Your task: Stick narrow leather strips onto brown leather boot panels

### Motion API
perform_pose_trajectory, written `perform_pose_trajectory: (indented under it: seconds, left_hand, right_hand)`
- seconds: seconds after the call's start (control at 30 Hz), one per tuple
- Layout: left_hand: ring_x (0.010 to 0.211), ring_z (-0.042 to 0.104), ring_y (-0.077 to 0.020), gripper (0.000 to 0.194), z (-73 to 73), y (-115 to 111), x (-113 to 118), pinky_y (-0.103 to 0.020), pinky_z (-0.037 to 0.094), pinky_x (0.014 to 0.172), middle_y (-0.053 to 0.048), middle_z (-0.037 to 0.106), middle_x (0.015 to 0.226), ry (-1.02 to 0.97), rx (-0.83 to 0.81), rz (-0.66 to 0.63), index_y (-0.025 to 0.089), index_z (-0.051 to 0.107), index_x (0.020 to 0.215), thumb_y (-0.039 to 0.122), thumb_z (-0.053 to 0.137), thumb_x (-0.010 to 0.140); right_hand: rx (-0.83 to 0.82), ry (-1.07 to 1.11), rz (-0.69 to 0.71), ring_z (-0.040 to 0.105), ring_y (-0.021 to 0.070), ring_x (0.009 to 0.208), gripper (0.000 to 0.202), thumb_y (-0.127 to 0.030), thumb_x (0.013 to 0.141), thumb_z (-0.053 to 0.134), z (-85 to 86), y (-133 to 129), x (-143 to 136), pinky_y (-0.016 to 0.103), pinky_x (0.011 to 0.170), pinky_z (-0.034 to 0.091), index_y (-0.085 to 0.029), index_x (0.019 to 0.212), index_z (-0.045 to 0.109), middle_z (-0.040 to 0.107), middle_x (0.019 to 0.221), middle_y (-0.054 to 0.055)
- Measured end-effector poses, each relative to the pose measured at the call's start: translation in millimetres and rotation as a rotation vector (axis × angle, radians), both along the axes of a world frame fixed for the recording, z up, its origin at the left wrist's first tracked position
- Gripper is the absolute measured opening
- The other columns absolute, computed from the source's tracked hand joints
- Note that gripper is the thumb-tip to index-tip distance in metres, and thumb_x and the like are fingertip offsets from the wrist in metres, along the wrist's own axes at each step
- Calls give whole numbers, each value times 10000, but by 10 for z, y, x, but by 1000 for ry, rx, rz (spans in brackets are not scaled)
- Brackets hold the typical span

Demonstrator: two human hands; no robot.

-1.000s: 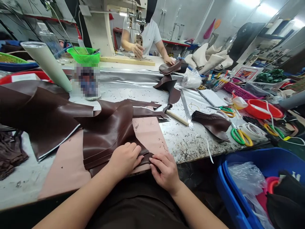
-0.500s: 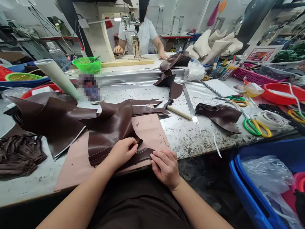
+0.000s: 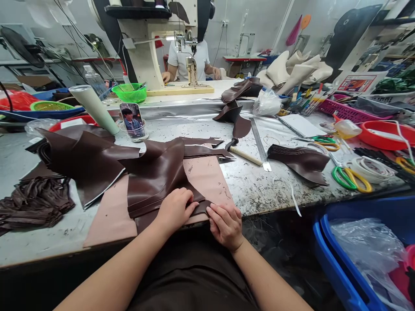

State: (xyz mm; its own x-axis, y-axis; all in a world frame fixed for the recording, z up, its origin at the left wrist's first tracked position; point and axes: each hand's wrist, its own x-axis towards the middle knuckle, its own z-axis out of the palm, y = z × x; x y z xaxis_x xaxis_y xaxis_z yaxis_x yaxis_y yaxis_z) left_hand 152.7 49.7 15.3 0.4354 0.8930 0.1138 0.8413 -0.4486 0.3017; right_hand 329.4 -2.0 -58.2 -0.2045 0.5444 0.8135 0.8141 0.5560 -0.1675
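Resting half-curled on layered brown leather (image 3: 158, 175), grip unclear, the left hand (image 3: 177, 210) sits near the right hand (image 3: 226, 224), fingertips pinching the leather's tip.

Head view down across workbench (image 3: 249, 190), seemingly close

Nothing legible right now! Over on the right, a red-and-orange print (image 3: 358, 84) sits on a whitish panel (image 3: 342, 78), its lettering too small to make out. Across to the propped phone (image 3: 131, 120): any screen wording, unreadable. And the metal ruler (image 3: 260, 144) on the table (image 3: 244, 192), markings too fine!
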Motion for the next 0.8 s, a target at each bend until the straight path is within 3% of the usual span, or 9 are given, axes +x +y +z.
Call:
perform_pose_trajectory:
  seconds: [0.2,0.3,0.4,0.57,0.7,0.8]
  left_hand:
    - [788,510,-219,262,3,-193,2,-357,424,730,-76,584,813,107,129,-30,146,600,794,275,395,894]
    - [869,547,-238,327,-47,-374,-76,-378,447,800,-123,620,946,174,252,-128,105,614,984,358,438,876]
    - [1108,498,-277,581,-158,-548,-170,-397,397,955,-186,556,1196,233,339,-202,47,515,1201,485,488,821]
    - [1225,408,-300,683,-219,-666,-234,-443,328,1024,-157,463,1327,275,245,-200,103,461,1275,542,540,758]
    - [1238,386,-307,658,-168,-710,-254,-459,277,1048,-113,448,1351,241,193,-171,129,450,1280,527,543,765]
    - [1246,368,-326,667,-174,-758,-286,-463,271,1040,-104,426,1369,228,176,-174,132,430,1288,504,570,752]
  right_hand:
    - [23,-1,15,593,175,911,357,-189,811,528,-18,-8,3,328,841,352,-255,1157,586,689,1000,6]
    - [11,-8,-2,585,174,905,374,-197,819,524,6,-28,-10,326,839,350,-277,1182,572,684,993,1]
    - [-77,-42,-44,552,201,891,380,-279,848,498,92,-55,-69,358,837,344,-273,1225,548,656,979,34]
    - [-235,-159,-132,494,253,860,428,-503,856,443,249,-61,-236,435,810,333,-298,1212,564,581,938,90]
    - [-212,-214,-46,491,277,1017,372,-376,907,389,294,-72,-320,459,912,299,-187,1146,603,590,1117,131]
    - [-239,-287,59,522,258,1027,357,-307,918,372,309,-87,-324,468,979,255,-160,1174,573,611,1121,129]
